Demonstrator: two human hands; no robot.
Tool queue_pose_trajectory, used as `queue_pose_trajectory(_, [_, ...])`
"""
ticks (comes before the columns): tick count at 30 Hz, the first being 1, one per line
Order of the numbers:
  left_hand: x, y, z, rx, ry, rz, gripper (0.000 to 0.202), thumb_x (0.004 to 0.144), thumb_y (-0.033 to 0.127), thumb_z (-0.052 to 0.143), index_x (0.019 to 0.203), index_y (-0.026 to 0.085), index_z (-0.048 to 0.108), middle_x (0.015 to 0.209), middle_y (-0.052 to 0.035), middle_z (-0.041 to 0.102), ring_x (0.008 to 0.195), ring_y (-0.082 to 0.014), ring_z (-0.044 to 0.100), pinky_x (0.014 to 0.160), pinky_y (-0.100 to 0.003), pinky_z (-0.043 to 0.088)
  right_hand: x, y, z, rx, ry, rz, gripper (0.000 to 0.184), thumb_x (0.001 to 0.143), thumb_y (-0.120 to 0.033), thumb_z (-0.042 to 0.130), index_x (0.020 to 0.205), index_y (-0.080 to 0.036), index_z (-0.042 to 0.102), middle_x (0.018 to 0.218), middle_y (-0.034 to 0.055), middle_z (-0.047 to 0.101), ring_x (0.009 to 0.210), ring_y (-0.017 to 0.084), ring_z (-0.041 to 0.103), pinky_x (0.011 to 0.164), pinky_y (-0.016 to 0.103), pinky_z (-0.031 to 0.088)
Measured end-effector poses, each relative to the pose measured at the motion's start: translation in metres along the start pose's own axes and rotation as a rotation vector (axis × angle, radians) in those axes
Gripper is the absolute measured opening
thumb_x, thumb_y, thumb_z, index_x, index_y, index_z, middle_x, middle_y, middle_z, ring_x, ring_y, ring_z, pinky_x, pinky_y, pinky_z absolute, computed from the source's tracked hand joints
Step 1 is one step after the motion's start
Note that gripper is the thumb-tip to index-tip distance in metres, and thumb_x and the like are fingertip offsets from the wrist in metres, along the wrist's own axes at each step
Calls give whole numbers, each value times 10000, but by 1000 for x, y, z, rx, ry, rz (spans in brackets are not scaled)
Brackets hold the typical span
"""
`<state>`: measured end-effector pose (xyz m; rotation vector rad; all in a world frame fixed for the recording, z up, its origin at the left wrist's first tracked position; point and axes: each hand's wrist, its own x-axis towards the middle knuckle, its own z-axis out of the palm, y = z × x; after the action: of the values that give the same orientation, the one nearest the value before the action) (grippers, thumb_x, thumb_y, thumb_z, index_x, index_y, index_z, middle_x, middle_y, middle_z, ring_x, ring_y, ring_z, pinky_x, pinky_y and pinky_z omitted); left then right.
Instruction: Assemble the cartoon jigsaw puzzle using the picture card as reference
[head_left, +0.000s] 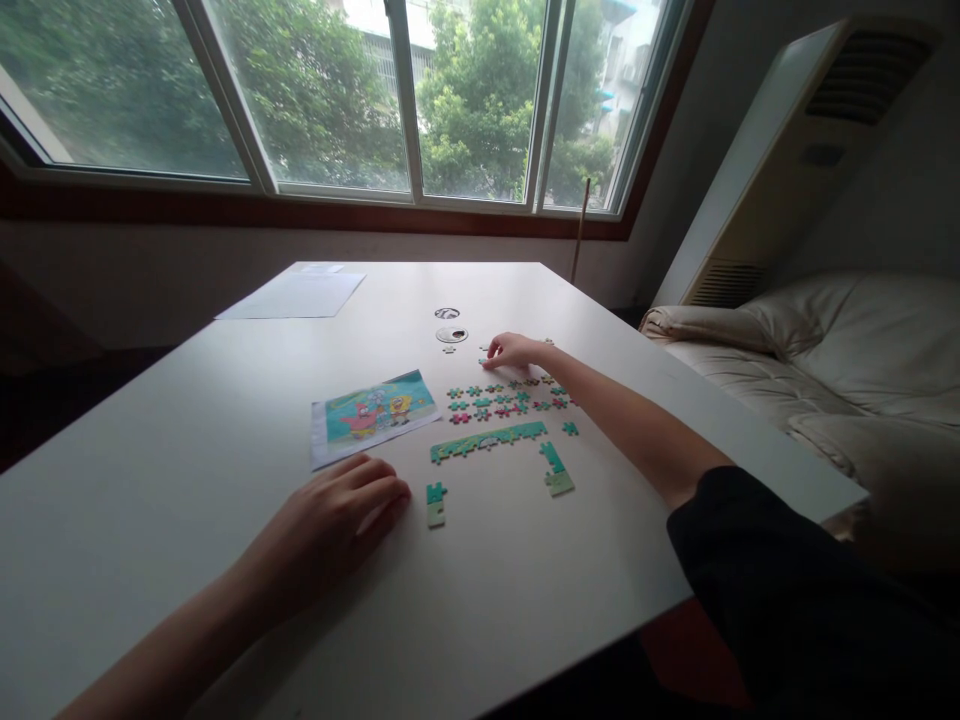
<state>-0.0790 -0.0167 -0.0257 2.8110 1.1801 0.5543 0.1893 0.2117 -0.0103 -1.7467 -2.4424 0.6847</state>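
My left hand (337, 515) lies flat on the white table (187, 480), fingers stretched out, holding nothing, just left of a small joined pair of jigsaw pieces (435, 503). My right hand (514, 351) reaches far across the table, fingers curled in a pinch at a loose piece beyond the scattered jigsaw pieces (506, 398). A joined strip of green pieces (489, 439) lies in front of them, with another short joined bit (556, 469) to its right. A printed cartoon picture (373, 413) lies left of the pieces.
Two round lids or discs (450, 325) sit at the table's far middle. A sheet of paper (296, 295) lies at the far left. A cream sofa (825, 350) stands right of the table, and a wide window (405, 100) lies beyond.
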Motion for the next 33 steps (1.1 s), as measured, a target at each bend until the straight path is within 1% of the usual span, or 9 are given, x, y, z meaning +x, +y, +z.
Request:
queue_pose_trajectory(7, [-2, 0, -1, -1, 0, -4, 242, 920, 266, 401, 893, 216, 636, 909, -47, 620, 802, -189, 577, 686, -300, 468, -1, -7, 1, 81, -13, 14, 194, 703, -251, 695, 858, -135, 680, 662, 28, 634, 503, 87, 495, 478, 210, 382])
queue_pose_trajectory(11, [-2, 0, 0, -6, -6, -3, 235, 921, 264, 404, 901, 219, 634, 916, -46, 617, 810, -190, 573, 689, -303, 467, -3, -8, 3, 144, 38, -29, 193, 665, -186, 714, 845, -144, 658, 748, 25, 657, 568, 89, 535, 514, 195, 412])
queue_pose_trajectory(14, [-2, -1, 1, -2, 3, 10, 228, 919, 256, 409, 896, 219, 633, 905, -47, 618, 808, -193, 571, 685, -308, 470, -7, -7, 7, 182, 96, -80, 203, 679, -152, 689, 875, -133, 641, 835, 41, 663, 638, 93, 559, 547, 185, 427])
queue_pose_trajectory(17, [-2, 0, 1, 7, 48, 32, 214, 911, 238, 422, 897, 210, 634, 895, -55, 621, 803, -194, 571, 681, -312, 476, -20, -6, 9, 216, 134, -157, 230, 716, -146, 651, 943, -117, 627, 871, 55, 656, 700, 93, 568, 608, 189, 444])
queue_pose_trajectory(19, [-2, 3, 0, 5, 95, 48, 203, 903, 223, 433, 910, 196, 635, 889, -64, 622, 801, -194, 572, 686, -318, 481, -35, -2, 8, 235, 152, -212, 246, 734, -169, 637, 973, -114, 624, 878, 57, 651, 744, 96, 571, 660, 202, 454])
queue_pose_trajectory(22, [1, 13, -1, -33, 131, 65, 182, 896, 195, 452, 968, 183, 619, 907, -75, 623, 827, -197, 570, 709, -330, 487, -64, 9, 2, 285, 165, -326, 222, 738, -223, 631, 930, -111, 638, 850, 54, 645, 761, 107, 573, 698, 237, 464])
queue_pose_trajectory(25, [4, 31, 2, -95, 115, 79, 187, 897, 163, 437, 982, 189, 602, 932, -80, 617, 844, -193, 568, 704, -317, 493, -94, 24, -3, 346, 137, -431, 218, 735, -287, 633, 872, -118, 638, 824, 50, 639, 750, 118, 574, 701, 271, 473])
queue_pose_trajectory(29, [10, 57, 11, -63, 39, 180, 215, 873, 114, 417, 981, 199, 582, 950, -78, 611, 870, -220, 559, 713, -349, 498, -124, 42, -7, 434, 111, -432, 245, 755, -349, 618, 863, -130, 609, 840, 53, 628, 768, 124, 578, 705, 281, 479])
queue_pose_trajectory(33, [22, 81, 22, -8, -53, 252, 204, 858, 93, 404, 952, 177, 565, 931, -85, 605, 836, -231, 554, 716, -378, 495, -139, 48, -7, 447, 36, -411, 277, 779, -376, 600, 894, -125, 609, 843, 63, 639, 743, 122, 585, 674, 268, 478])
